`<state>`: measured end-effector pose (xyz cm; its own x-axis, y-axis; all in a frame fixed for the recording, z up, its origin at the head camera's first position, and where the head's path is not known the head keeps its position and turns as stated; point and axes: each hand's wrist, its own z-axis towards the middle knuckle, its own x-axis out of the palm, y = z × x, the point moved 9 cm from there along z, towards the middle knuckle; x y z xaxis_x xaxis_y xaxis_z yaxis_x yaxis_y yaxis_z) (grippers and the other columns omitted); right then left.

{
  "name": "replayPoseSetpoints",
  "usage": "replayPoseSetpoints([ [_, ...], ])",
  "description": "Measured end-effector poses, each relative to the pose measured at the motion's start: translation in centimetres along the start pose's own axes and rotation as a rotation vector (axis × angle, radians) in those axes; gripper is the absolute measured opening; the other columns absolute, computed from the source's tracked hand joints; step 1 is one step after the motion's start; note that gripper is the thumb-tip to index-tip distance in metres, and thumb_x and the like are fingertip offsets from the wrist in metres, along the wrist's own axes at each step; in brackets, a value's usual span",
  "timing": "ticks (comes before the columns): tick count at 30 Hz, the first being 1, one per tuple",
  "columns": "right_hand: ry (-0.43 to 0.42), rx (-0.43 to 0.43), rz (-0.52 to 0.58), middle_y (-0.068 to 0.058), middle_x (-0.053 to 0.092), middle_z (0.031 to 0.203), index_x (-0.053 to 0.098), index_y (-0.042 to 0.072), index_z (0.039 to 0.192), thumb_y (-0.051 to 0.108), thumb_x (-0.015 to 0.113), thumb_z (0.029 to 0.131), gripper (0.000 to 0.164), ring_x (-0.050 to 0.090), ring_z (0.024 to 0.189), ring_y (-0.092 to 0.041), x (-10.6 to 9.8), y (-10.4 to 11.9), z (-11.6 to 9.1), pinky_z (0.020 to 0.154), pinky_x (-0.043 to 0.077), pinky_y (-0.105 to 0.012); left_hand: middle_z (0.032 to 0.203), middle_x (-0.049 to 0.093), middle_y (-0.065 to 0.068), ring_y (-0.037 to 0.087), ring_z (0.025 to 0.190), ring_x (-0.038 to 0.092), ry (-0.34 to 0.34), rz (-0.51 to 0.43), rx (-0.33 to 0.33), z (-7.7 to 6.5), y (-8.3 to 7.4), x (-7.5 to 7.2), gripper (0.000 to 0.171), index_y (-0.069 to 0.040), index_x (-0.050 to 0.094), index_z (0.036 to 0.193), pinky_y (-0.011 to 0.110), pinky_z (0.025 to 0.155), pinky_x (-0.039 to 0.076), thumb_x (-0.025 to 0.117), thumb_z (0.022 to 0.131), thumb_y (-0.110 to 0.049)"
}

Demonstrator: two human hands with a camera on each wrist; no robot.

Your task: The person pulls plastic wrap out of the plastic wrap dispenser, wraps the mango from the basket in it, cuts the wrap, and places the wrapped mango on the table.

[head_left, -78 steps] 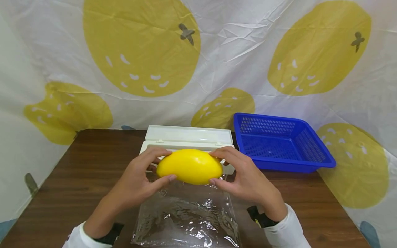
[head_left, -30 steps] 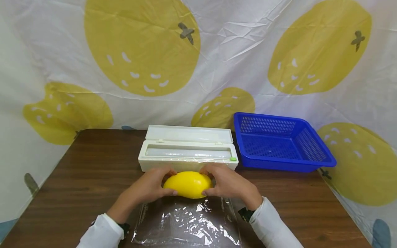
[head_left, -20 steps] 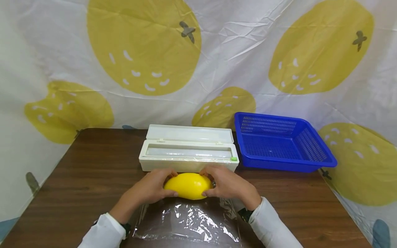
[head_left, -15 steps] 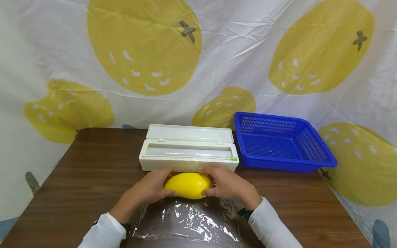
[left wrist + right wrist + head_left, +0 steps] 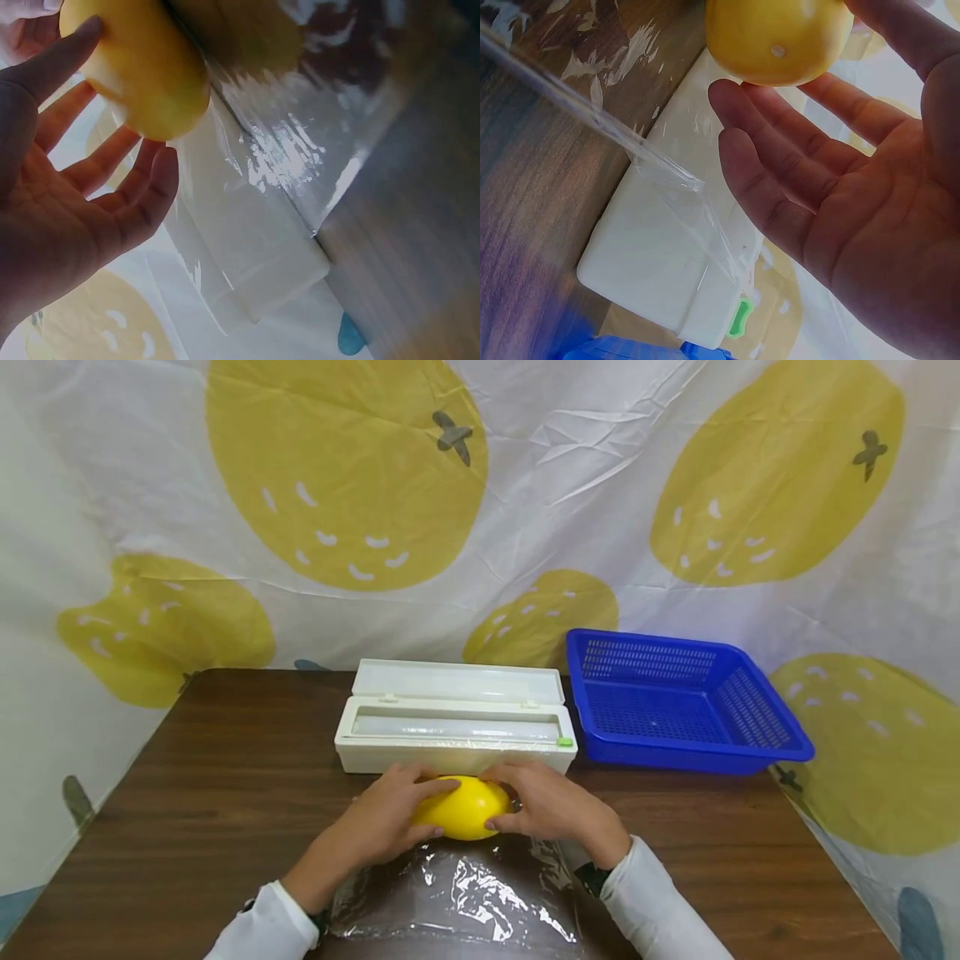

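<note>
Counter (image 5: 225, 777): lower frame.
Film (image 5: 480, 893): drawn out, lower centre; apparently uncut, though glare obscures this.
Dispenser (image 5: 457, 702): centre, lid raised.
Yellow fruit (image 5: 467, 812): below centre, over film, not yet wrapped.
Left fingers (image 5: 437, 787): half spread, gripping its left end.
Right fingers (image 5: 510, 823): likewise, right end.

Fruit (image 5: 468, 810) before box (image 5: 442, 758), basket (image 5: 690, 755) at right

Legible text, labels, brands, numbers: 0. I read 0 characters on the white box (image 5: 450, 755), 0 on the yellow fruit (image 5: 463, 812) before it, 0 on the blue basket (image 5: 678, 757) right of it.
</note>
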<state>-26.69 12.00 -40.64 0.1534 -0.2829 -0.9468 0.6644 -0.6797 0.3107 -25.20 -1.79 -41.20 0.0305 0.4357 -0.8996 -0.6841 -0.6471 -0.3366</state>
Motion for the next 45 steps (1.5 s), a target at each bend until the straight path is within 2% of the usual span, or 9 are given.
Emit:
replayPoseSetpoints([
  [6,-0.019,0.043,-0.033,-0.007,0.068,0.118,0.062,0.008,0.127,0.041,0.076,0.081,0.058,0.06,0.101,-0.019,-0.9,0.1,-0.4,0.086,0.055,-0.039,0.115,0.066,0.014,0.03,0.097,0.054,-0.019,0.029,0.006,0.0,0.0,-0.1,0.057,-0.015,0.067,0.131,0.046,0.081,0.053,0.083,0.077,-0.025],
  [10,-0.034,0.052,-0.055,-0.005,0.07,0.101,0.067,0.009,0.109,0.039,0.081,0.077,0.046,0.059,0.087,-0.015,-2.2,0.8,-1.8,0.077,0.056,-0.037,0.116,0.066,0.014,0.03,0.096,0.054,-0.011,0.03,-0.001,0.0,0.1,0.1,0.058,-0.014,0.066,0.132,0.046,0.081,0.053,0.083,0.077,-0.026],
  [13,0.046,0.038,-0.046,0.001,0.064,0.082,0.068,0.012,0.092,0.036,0.085,0.073,0.035,0.054,0.071,-0.01,-2.2,1.5,-3.3,0.063,0.053,-0.029,0.117,0.066,0.014,0.03,0.097,0.054,-0.004,0.026,-0.009,0.0,0.2,0.2,0.059,-0.015,0.065,0.132,0.046,0.082,0.052,0.083,0.077,-0.026],
  [16,0.178,0.078,-0.02,0.007,0.057,0.068,0.065,0.015,0.083,0.036,0.089,0.065,0.036,0.05,0.061,-0.006,-1.3,1.7,-5.4,0.054,0.047,-0.024,0.118,0.066,0.013,0.029,0.098,0.054,0.005,0.017,-0.018,0.0,0.3,0.3,0.06,-0.016,0.065,0.133,0.046,0.083,0.052,0.083,0.077,-0.026],
  [20,0.324,0.141,0.007,0.012,0.054,0.061,0.064,0.017,0.075,0.034,0.093,0.056,0.04,0.048,0.054,-0.003,0.5,1.6,-8.0,0.049,0.043,-0.021,0.119,0.066,0.014,0.03,0.101,0.055,0.004,0.011,-0.018,0.1,0.2,0.2,0.06,-0.015,0.064,0.133,0.047,0.085,0.052,0.083,0.078,-0.026],
  [23,0.365,0.135,-0.021,0.013,0.056,0.061,0.062,0.019,0.073,0.034,0.094,0.053,0.041,0.047,0.055,-0.002,1.9,1.6,-8.9,0.05,0.043,-0.021,0.119,0.067,0.015,0.031,0.101,0.055,-0.007,0.018,-0.019,0.0,0.2,0.1,0.059,-0.015,0.065,0.132,0.048,0.086,0.053,0.083,0.077,-0.026],
  [27,0.366,0.112,-0.06,0.013,0.058,0.064,0.063,0.021,0.073,0.034,0.093,0.055,0.038,0.048,0.058,-0.003,3.3,1.6,-9.3,0.054,0.045,-0.022,0.119,0.066,0.014,0.031,0.102,0.055,-0.005,0.015,-0.026,-0.1,0.4,0.2,0.059,-0.015,0.065,0.133,0.047,0.085,0.053,0.083,0.077,-0.026],
  [32,0.376,0.12,-0.031,0.014,0.059,0.064,0.065,0.021,0.071,0.025,0.091,0.062,0.027,0.049,0.058,-0.002,4.4,1.3,-9.4,0.054,0.047,-0.022,0.12,0.066,0.014,0.031,0.102,0.054,-0.001,-0.006,-0.027,-0.1,0.4,0.3,0.059,-0.015,0.064,0.133,0.047,0.085,0.053,0.083,0.078,-0.025],
  [45,0.299,0.034,-0.03,0.015,0.062,0.062,0.067,0.023,0.067,0.007,0.081,0.071,0.022,0.05,0.057,0.0,3.8,1.8,-9.3,0.051,0.046,-0.018,0.12,0.066,0.014,0.03,0.101,0.054,0.012,-0.003,-0.04,-0.2,0.6,0.4,0.06,-0.016,0.063,0.135,0.045,0.085,0.053,0.082,0.078,-0.027],
])
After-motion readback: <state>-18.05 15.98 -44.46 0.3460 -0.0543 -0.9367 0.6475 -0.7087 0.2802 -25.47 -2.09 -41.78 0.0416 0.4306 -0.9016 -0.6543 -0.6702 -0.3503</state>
